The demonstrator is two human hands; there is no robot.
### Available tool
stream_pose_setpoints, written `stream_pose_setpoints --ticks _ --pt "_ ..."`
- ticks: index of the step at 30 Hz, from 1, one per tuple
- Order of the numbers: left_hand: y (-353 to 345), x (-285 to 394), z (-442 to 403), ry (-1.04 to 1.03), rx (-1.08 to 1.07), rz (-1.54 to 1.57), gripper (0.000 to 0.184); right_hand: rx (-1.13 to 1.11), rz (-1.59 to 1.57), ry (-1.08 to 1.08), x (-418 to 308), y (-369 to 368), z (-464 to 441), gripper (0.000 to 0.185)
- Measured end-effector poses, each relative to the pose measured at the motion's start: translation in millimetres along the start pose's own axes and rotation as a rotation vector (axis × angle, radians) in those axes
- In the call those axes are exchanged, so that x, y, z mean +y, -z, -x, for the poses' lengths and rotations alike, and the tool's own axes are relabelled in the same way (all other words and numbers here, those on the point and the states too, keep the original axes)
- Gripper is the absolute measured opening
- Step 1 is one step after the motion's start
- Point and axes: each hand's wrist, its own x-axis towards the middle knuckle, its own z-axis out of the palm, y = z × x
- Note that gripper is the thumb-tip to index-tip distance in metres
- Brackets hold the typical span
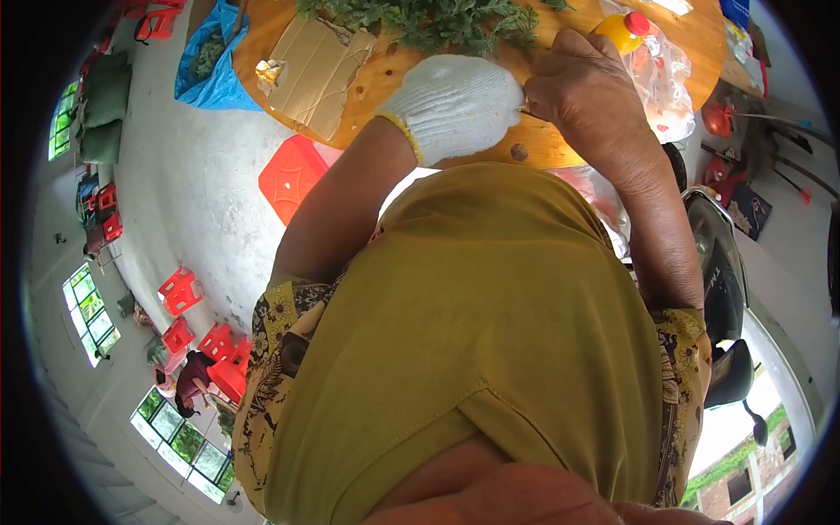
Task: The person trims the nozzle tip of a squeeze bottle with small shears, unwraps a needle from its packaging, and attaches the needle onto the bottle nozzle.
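My left hand (462,103) wears a white knitted glove with a yellow cuff, its fingers curled closed over the near part of the round wooden table (394,74). Bare and also closed, my right hand (582,83) meets it from the right, the fingers pinched together. A small thin piece (524,107) shows between the two hands, too little of it visible to name. Green leafy sprigs (437,22) lie in a heap just beyond my hands. A yellow bottle with a red cap (623,32) is right beside my right hand.
Flattened cardboard (315,74) lies on the table's left side, and a clear plastic bag (662,83) on its right. A blue bag with greenery (208,66) is at the left edge. Below stands a red stool (293,179). A motorbike (717,262) is at right; another person (192,382) works far left.
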Motion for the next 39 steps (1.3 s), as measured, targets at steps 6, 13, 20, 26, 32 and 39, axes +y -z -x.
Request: stream_pose_setpoints --ticks 6,13,20,26,32,39 --pt "-8 -8 0 -0.148 0.056 0.253 0.025 -0.063 -0.249 0.043 16 -13 15 0.013" --pt "-5 4 3 -0.207 -0.169 0.284 0.019 -0.575 -0.999 -0.347 28 -32 35 0.016" --pt "-17 11 6 -0.300 0.013 0.198 0.016 -0.558 -1.354 -0.611 33 -41 60 0.021" --pt "-29 15 -2 -0.236 0.221 0.449 0.018 -0.163 -1.724 -0.536 45 -64 88 0.018" --pt "-13 25 -4 -0.097 0.391 0.889 0.020 0.249 -1.984 -0.649 30 -64 82 0.019" --pt "-1 -4 -16 0.379 0.611 1.407 0.027 0.124 -1.559 -0.711 -8 -51 70 0.013"
